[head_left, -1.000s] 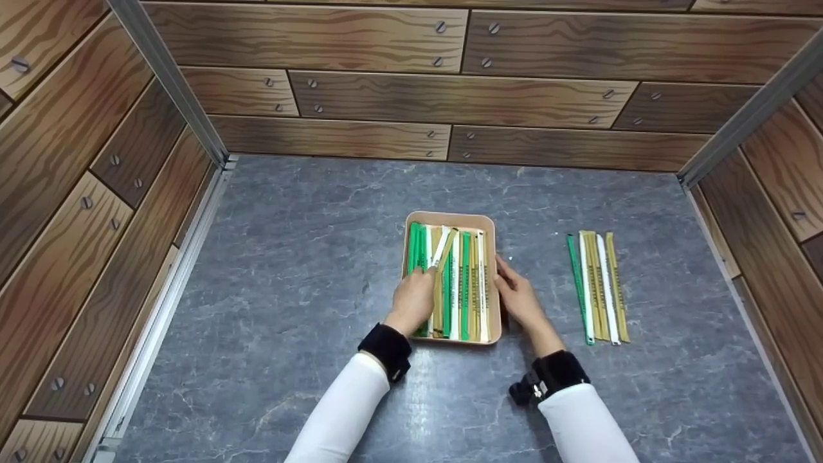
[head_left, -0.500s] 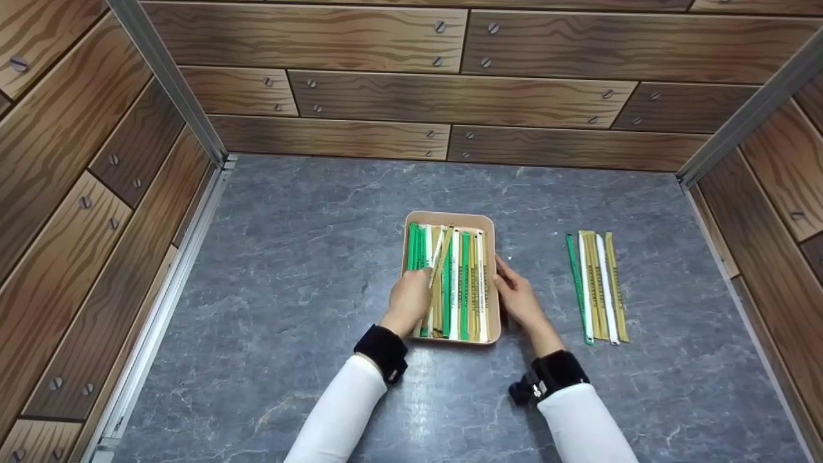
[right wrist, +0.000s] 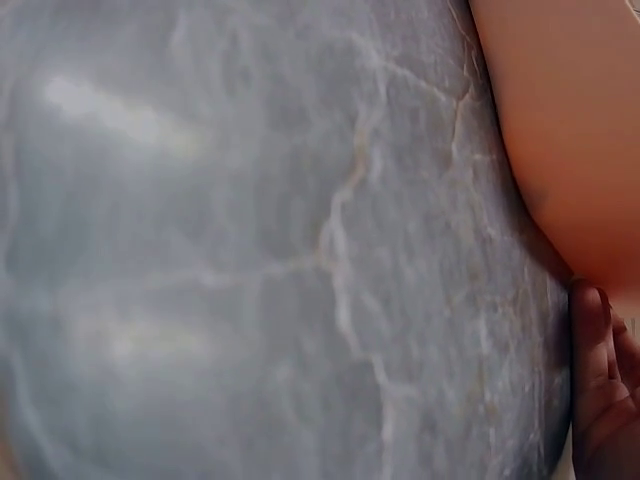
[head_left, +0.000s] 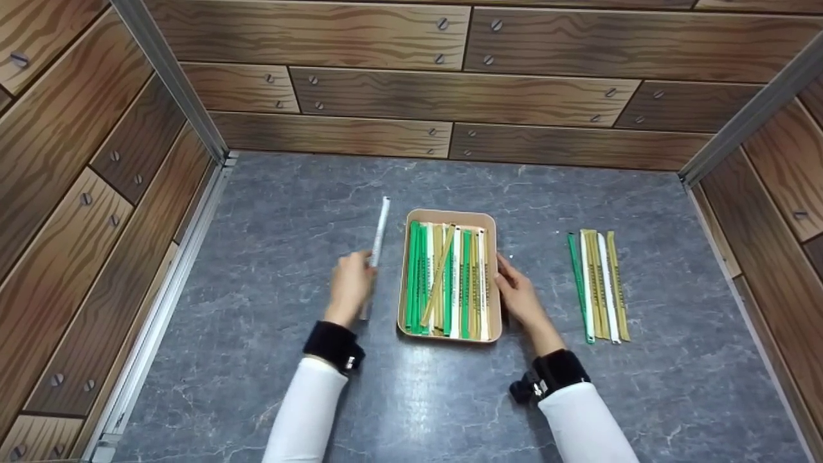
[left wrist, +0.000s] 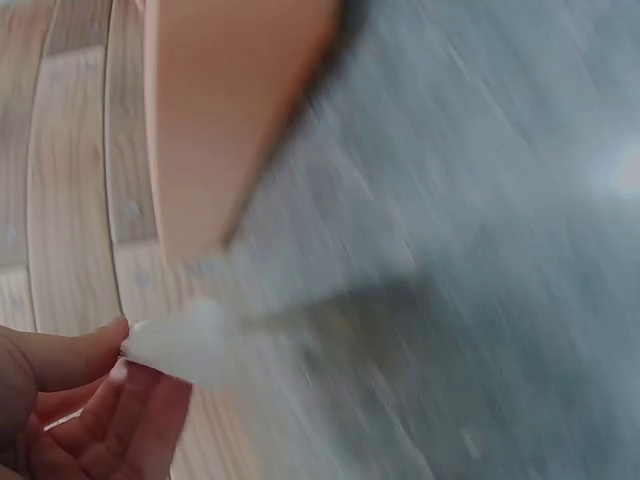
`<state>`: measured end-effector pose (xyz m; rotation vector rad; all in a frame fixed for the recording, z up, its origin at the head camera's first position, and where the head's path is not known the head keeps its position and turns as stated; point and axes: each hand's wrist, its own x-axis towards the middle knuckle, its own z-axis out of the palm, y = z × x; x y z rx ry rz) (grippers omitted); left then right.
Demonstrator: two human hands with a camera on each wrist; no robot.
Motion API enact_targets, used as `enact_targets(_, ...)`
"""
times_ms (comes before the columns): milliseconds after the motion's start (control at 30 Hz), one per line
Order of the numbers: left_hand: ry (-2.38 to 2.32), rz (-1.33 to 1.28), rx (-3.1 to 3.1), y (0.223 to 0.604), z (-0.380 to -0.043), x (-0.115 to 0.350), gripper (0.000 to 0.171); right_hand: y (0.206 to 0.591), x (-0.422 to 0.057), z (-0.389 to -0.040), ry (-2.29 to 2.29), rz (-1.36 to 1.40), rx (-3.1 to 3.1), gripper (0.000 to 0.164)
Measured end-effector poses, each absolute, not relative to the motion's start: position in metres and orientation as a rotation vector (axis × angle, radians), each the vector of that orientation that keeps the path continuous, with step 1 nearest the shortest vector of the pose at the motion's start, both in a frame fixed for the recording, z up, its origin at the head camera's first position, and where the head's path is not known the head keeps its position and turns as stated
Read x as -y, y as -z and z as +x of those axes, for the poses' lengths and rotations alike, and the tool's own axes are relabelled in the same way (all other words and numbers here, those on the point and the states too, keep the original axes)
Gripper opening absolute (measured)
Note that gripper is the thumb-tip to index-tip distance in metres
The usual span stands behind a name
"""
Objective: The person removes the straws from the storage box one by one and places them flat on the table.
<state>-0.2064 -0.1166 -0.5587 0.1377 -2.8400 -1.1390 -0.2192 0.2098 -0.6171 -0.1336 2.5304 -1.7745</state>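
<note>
My left hand (head_left: 350,283) pinches a long, slim white straw-like stick (head_left: 380,225) between thumb and fingers, left of the tan tray (head_left: 402,321). In the left wrist view, the near end of the white stick (left wrist: 180,345) is blurred beyond the thumb. Several green, white and gold sticks lie lengthwise in the tray; one gold stick (head_left: 438,276) lies slanted across the others. My right hand (head_left: 522,302) rests against the tray's right wall with fingers extended. In the right wrist view, its fingers (right wrist: 592,325) touch the tray wall (right wrist: 570,130).
Right of the tray, several sticks (head_left: 598,286) in green, white and gold lie side by side on the grey marbled surface (head_left: 283,257). Wood-patterned walls (head_left: 386,96) enclose the back and both sides.
My left hand has lifted the white stick out of the tray and moved left with it. The gold stick lies slanted over the rest. My right hand has stayed at the tray's side.
</note>
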Motion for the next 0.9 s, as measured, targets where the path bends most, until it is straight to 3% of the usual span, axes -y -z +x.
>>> enact_targets(100, 1.015, 0.232, 2.881, 0.563, -0.207, 0.139, 0.018, 0.619, -0.21, -0.22, 1.787, -0.129, -2.526, 0.049)
enact_targets(400, 0.963, 0.38, 2.918, 0.574, -0.203, 0.18, 0.011, 0.608, -0.209, -0.218, 1.735, -0.07, -2.488, 0.05)
enact_targets(667, 0.883, 0.377, 2.969, 0.583, -0.205, 0.185, 0.034, 0.575, -0.2, -0.204, 1.705, -0.082, -2.499, 0.049)
enact_targets(900, 0.816, 0.445, 3.001, 0.586, -0.206, 0.184, 0.023, 0.578, -0.203, -0.206, 1.695, -0.114, -2.494, 0.05)
